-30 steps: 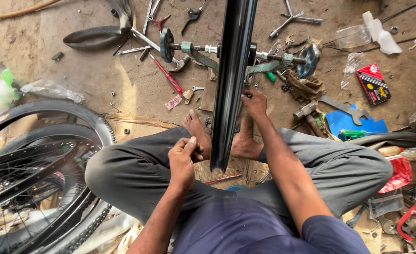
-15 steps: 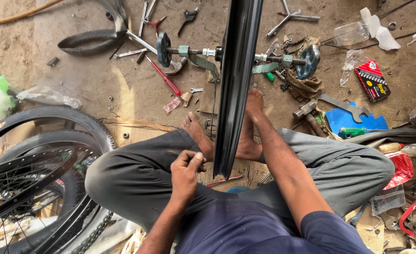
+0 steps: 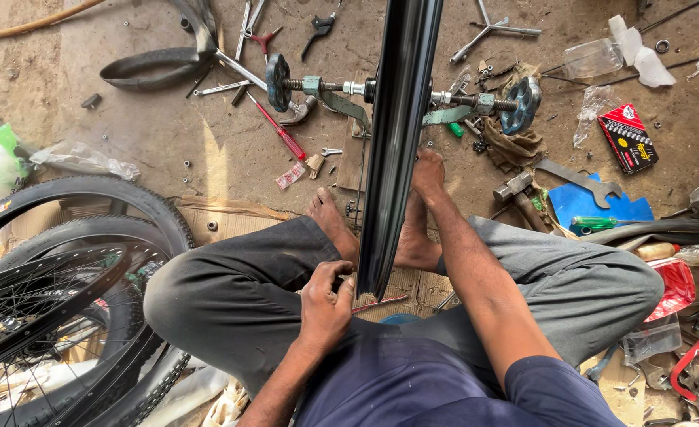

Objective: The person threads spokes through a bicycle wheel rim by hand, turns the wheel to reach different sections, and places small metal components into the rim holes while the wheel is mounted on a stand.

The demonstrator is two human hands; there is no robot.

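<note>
The black wheel rim (image 3: pixel 397 142) stands upright, edge-on to the camera, mounted on a threaded axle stand (image 3: pixel 318 85) that rests on the dirt floor. Its lower edge descends between the person's crossed legs.

Left hand (image 3: pixel 327 304): positioned at the lower left side of the rim, fingers curled closed against the rim's edge (whether a small tool sits inside the fist cannot be determined). A thin red rod (image 3: pixel 379 303) lies just beside this hand, on the cardboard under the rim.

Right hand (image 3: pixel 429 170): extended forward along the right side of the rim, touching it. The rim hides the fingers, so its grip cannot be determined.

Surroundings: a spoked wheel with tyre (image 3: pixel 56 292) lies at the left. A red-handled screwdriver (image 3: pixel 282 136), a hammer (image 3: pixel 515 190) and a blue sheet (image 3: pixel 594 207) lie on the floor near the stand.
</note>
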